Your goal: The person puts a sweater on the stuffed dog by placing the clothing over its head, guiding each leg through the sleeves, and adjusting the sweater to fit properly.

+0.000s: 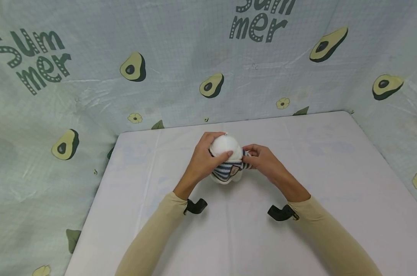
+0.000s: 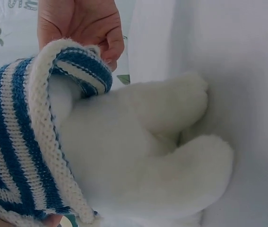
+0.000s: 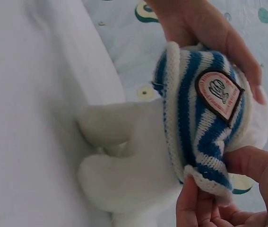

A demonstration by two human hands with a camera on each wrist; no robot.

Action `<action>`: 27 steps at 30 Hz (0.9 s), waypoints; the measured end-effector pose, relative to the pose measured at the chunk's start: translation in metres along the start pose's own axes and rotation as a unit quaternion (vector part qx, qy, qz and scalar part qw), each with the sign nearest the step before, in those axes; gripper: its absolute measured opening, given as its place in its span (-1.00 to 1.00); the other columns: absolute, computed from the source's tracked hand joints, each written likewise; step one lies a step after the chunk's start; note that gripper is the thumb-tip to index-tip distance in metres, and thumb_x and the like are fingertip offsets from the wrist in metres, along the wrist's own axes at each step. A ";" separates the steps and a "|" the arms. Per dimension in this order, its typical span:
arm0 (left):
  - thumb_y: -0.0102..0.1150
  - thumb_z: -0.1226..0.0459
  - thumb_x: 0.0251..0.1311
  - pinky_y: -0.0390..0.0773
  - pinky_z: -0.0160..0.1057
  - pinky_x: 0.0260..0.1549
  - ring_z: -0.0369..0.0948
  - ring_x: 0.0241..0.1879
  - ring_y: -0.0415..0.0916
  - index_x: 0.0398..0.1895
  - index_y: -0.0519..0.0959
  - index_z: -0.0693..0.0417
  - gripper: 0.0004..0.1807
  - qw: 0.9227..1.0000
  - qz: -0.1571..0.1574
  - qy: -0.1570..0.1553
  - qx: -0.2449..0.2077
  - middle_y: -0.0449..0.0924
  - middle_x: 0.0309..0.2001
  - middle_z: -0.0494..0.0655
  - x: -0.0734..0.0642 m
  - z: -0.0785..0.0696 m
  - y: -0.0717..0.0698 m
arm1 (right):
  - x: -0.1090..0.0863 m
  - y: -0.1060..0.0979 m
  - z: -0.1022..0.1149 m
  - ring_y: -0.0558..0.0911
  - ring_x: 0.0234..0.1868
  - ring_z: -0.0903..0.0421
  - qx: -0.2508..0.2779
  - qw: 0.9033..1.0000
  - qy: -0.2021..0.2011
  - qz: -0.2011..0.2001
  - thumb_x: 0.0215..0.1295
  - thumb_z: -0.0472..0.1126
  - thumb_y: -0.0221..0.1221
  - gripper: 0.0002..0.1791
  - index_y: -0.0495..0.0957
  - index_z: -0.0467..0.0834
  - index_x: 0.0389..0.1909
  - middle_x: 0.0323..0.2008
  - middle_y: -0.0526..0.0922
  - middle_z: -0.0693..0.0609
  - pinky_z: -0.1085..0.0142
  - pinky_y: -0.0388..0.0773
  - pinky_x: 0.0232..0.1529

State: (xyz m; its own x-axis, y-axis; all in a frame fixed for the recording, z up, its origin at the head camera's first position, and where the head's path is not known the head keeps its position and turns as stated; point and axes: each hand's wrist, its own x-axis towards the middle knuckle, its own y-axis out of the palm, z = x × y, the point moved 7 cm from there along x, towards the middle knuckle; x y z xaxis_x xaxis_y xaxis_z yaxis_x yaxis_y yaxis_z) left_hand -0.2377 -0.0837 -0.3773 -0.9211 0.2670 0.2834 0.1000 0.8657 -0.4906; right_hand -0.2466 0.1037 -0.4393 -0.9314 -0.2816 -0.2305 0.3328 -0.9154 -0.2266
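A white plush toy (image 1: 227, 145) wears a blue-and-white striped knitted sweater (image 1: 223, 170) with a shield-shaped patch (image 3: 219, 97) on its chest. My left hand (image 1: 203, 158) grips the toy around its head and upper body, the thumb across the front at the sweater's top edge. At the toy's other side, my right hand (image 1: 263, 159) pinches the cuff of the sweater's sleeve (image 3: 213, 176) between thumb and fingers. Below the hem, the toy's furry lower body and stubby legs (image 2: 185, 175) show bare, pointing down close to the white tabletop.
The white-covered table (image 1: 318, 161) stretches around the toy on all sides. Behind it hangs a pale curtain (image 1: 180, 50) printed with avocados and lettering. Black wrist mounts (image 1: 196, 206) stick out from both sleeve ends.
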 end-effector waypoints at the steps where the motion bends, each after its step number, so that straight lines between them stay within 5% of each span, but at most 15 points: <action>1: 0.42 0.10 0.22 0.63 0.03 0.04 -0.09 0.09 0.49 0.31 0.49 -0.02 -0.40 1.000 -0.002 -0.001 -0.001 0.41 0.20 -0.03 0.000 0.000 0.000 | 0.000 0.001 0.000 0.60 -0.09 0.07 0.002 1.000 -0.005 0.003 0.43 -0.17 0.20 -0.47 0.39 -0.28 0.34 -0.01 0.63 -0.13 0.15 0.58 0.00; 7: 0.43 0.02 0.21 0.60 0.07 0.07 -0.10 0.13 0.45 0.38 0.43 -0.09 -0.31 1.000 0.000 -0.024 -0.012 0.37 0.25 -0.08 -0.004 0.003 -0.005 | -0.005 -0.001 0.007 0.57 0.02 0.03 -0.006 0.999 -0.043 -0.006 0.46 -0.10 0.18 -0.49 0.39 -0.21 0.33 0.12 0.57 -0.13 0.07 0.57 0.08; 16: 0.39 0.11 0.25 0.53 0.10 0.14 -0.08 0.27 0.34 0.44 0.36 -0.05 -0.29 0.998 -0.003 -0.037 -0.050 0.32 0.35 -0.09 -0.014 0.008 -0.018 | -0.015 -0.016 0.036 0.48 0.23 -0.06 -0.095 0.988 -0.114 -0.043 0.41 0.02 0.25 -0.52 0.51 -0.08 0.26 0.23 0.48 -0.03 -0.03 0.48 0.14; 22: 0.27 0.16 0.35 0.53 -0.02 -0.01 -0.08 0.16 0.44 0.34 0.43 0.03 -0.47 0.994 -0.075 -0.038 -0.068 0.45 0.23 -0.07 -0.022 0.010 -0.026 | -0.014 -0.006 0.053 0.47 0.27 0.00 -0.076 0.979 -0.185 -0.040 0.42 0.03 0.26 -0.49 0.48 -0.09 0.29 0.24 0.47 0.00 -0.03 0.42 0.32; 27: 0.18 0.12 0.40 0.52 -0.10 -0.15 -0.11 0.00 0.49 0.19 0.48 0.08 -0.61 0.986 -0.142 -0.062 -0.054 0.52 0.06 -0.04 -0.030 0.015 -0.028 | -0.008 0.010 0.055 0.44 0.31 -0.01 -0.068 0.976 -0.205 -0.028 0.42 0.00 0.26 -0.45 0.44 -0.09 0.34 0.28 0.43 -0.03 -0.06 0.37 0.36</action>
State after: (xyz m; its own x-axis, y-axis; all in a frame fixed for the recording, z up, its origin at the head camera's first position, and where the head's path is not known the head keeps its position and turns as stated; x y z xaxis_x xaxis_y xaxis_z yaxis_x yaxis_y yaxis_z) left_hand -0.2183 -0.1219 -0.3845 -0.9557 -0.0412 0.2914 -0.1361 0.9398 -0.3135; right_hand -0.2442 0.0812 -0.3875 -0.9198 -0.3499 0.1774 0.2708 -0.8935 -0.3582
